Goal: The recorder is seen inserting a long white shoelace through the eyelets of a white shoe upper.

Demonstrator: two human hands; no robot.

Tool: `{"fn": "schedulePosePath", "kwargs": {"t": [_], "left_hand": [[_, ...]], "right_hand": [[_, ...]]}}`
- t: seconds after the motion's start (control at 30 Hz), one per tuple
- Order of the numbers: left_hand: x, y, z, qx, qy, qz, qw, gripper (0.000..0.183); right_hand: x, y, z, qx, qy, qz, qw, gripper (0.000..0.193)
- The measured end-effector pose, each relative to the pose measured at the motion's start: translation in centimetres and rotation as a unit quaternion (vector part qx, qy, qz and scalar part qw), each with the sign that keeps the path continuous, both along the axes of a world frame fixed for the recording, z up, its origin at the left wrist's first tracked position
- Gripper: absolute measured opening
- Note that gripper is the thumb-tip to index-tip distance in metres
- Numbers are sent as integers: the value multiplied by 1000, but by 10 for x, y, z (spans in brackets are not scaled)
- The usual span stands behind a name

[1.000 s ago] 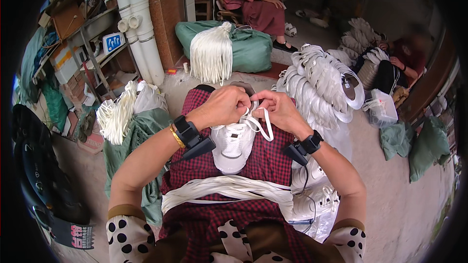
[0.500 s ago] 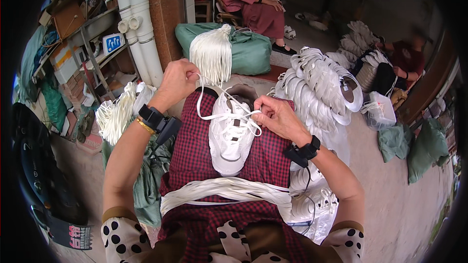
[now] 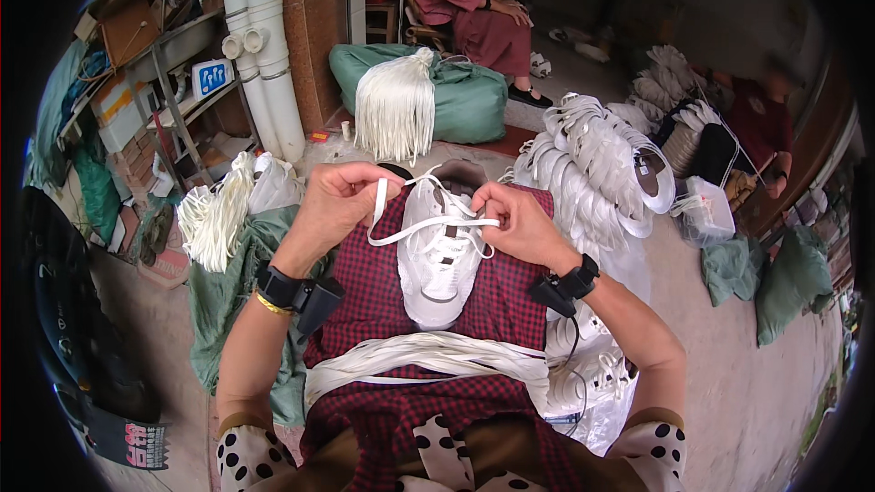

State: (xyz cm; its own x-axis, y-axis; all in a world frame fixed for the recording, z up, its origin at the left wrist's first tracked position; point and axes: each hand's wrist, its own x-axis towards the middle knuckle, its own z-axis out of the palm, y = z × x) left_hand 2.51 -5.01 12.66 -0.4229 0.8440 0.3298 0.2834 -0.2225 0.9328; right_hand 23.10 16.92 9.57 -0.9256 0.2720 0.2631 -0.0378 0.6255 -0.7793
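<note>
A white sneaker (image 3: 436,278) lies on my lap over a red-and-black checked apron, its toe pointing toward me. My left hand (image 3: 346,210) is beside the shoe's left side, thumb and fingers pinching a white shoelace (image 3: 394,239). From there the lace loops down and crosses the shoe's upper eyelets. At the right of the shoe's tongue, my right hand (image 3: 519,223) pinches another stretch of the lace, close to the eyelets. Across my lap, nearer my body, lies a bundle of loose white laces (image 3: 419,357).
A green sack (image 3: 469,105) topped by a hanging lace bundle (image 3: 395,109) lies ahead. Piled white shoe uppers (image 3: 583,159) stand at the right. More laces (image 3: 219,214) lie on a green bag at the left. One person sits beyond the sack, another at the far right.
My left hand has come down and slightly right, nearer the shoe, and the lace from it hangs in a shorter loop. My right hand has shifted slightly right, still pinching lace.
</note>
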Motion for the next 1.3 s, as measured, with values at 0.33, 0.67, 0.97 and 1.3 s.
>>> {"fn": "schedulePosePath", "kwargs": {"t": [0.33,0.67,0.97,1.3], "left_hand": [[23,39,-48,19,10,-22,1000,14],[15,40,-61,58,17,54,997,13],[19,41,-62,90,14,73,993,10],[33,41,-58,99,123,131,979,10]], "right_hand": [[25,-23,12,201,-87,-5,976,78],[30,-26,29,233,-114,-61,964,81],[2,-33,49,217,26,-72,973,54],[-33,-19,28,261,63,-42,962,48]]}}
